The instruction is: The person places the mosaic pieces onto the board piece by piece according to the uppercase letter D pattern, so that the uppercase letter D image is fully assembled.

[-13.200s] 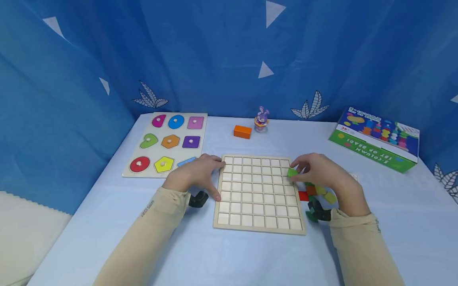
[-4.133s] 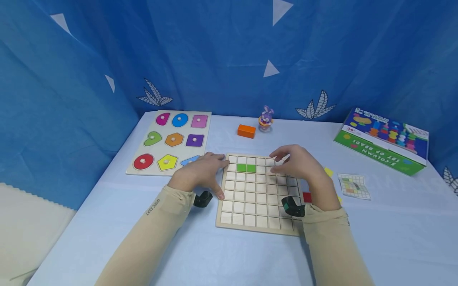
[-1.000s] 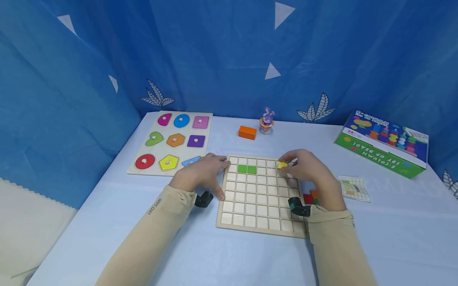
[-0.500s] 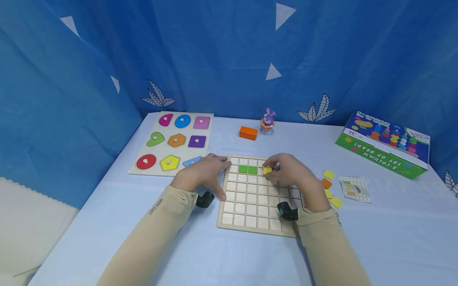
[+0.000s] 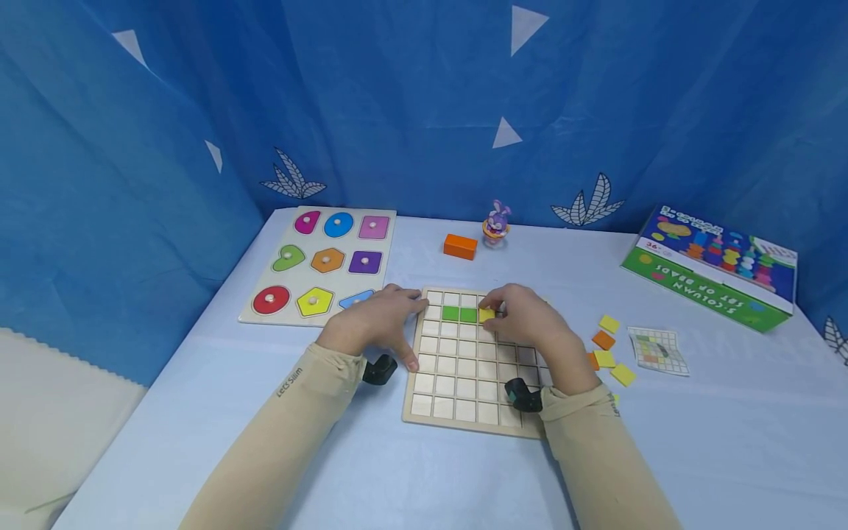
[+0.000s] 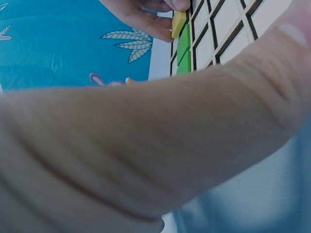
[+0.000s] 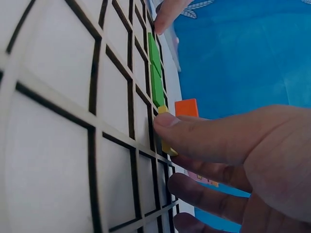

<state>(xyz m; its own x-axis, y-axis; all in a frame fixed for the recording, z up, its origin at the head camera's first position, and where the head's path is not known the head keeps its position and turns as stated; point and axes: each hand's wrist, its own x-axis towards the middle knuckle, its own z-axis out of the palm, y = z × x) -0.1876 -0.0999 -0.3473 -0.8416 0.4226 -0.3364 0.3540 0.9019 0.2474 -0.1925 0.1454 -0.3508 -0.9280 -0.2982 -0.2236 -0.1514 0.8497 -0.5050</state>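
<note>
A wooden grid board (image 5: 473,425) lies at the middle of the table in the head view. Two green square tiles (image 5: 459,315) sit side by side in its second row. My right hand (image 5: 526,316) pinches a yellow square tile (image 5: 486,315) between thumb and finger, just right of the green pair. In the right wrist view the yellow tile (image 7: 167,147) stands tilted over its cell, close to the nearer green tile (image 7: 157,86). At the board's left edge my left hand (image 5: 371,320) rests with thumb and fingers spread, holding nothing.
Loose yellow and orange tiles (image 5: 623,375) lie right of the board, beside a small colour-pattern card (image 5: 665,346). Behind stand an orange block (image 5: 460,247) and a purple rabbit figure (image 5: 496,221). A knobbed shape puzzle (image 5: 248,317) lies left, a toy box (image 5: 715,266) back right.
My right hand has carried the yellow tile leftward across the board to beside the green tiles, and lowered it. Earlier, the green tiles were placed in the grid. My left hand has stayed put.
</note>
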